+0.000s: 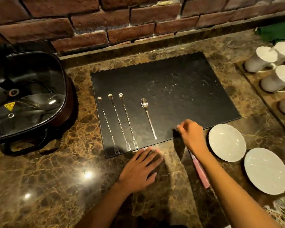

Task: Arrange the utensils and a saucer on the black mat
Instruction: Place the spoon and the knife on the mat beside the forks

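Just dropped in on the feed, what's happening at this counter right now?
A person is laying utensils out on the black mat. Three twisted-handle bar forks and one long spoon already lie in a row on its left half. The right hand hovers at the mat's near edge, loosely curled; a pink-handled utensil lies under that forearm. The left hand rests flat on the counter. Two white saucers sit off the mat, to its right.

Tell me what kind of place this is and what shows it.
Probably a café or bar service counter. A brick wall backs a marble countertop; white cups sit upturned in a rack on the right, white saucers wait beside a black mat, and long twisted bar spoons lie on it.
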Available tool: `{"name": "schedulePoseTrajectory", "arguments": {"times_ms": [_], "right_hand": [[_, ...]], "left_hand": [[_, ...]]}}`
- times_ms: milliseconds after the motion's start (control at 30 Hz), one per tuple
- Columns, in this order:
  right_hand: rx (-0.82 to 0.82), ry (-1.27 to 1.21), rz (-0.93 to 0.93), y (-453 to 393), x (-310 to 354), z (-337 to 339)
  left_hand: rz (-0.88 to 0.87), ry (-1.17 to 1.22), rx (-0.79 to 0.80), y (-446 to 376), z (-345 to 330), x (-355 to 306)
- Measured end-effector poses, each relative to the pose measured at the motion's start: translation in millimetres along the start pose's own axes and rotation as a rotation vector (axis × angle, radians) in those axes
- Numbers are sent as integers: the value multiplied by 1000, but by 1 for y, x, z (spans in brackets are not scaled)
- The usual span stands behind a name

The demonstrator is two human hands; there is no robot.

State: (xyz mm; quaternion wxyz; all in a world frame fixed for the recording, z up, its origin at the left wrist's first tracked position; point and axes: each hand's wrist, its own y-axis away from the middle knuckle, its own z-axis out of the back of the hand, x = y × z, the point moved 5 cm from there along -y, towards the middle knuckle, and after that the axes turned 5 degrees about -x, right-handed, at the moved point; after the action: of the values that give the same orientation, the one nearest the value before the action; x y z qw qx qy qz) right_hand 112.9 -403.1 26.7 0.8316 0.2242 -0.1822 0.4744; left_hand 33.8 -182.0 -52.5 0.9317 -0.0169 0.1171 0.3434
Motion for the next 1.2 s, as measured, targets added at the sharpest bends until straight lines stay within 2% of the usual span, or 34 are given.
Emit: {"name": "schedulePoseTrajectory", "arguments": {"times_ms": [67,200,367,600,700,800,900,1200], "right_hand": [[-34,2,-68,26,-45,19],[28,76,-126,70,-93,19],[59,201,-86,96,-109,9],[92,168,-114,97,-119,6],[64,98,-82,84,-106,12],[59,70,42,50,-69,13],[102,8,21,9,-34,0],[120,138,113,-53,34,-37]], "left_hand": [[-9,-8,-10,-9,1,-8],[-52,18,-10,-34,1,-24],[-59,63,37,-74,1,-46],[-68,38,35,-86,-3,-48],[-82,28,12,-85,-7,-47],[-89,49,17,-85,-8,-48],[-98,78,10,-88,-7,-49],[-115,61,-29,-89,-10,-48]]}}
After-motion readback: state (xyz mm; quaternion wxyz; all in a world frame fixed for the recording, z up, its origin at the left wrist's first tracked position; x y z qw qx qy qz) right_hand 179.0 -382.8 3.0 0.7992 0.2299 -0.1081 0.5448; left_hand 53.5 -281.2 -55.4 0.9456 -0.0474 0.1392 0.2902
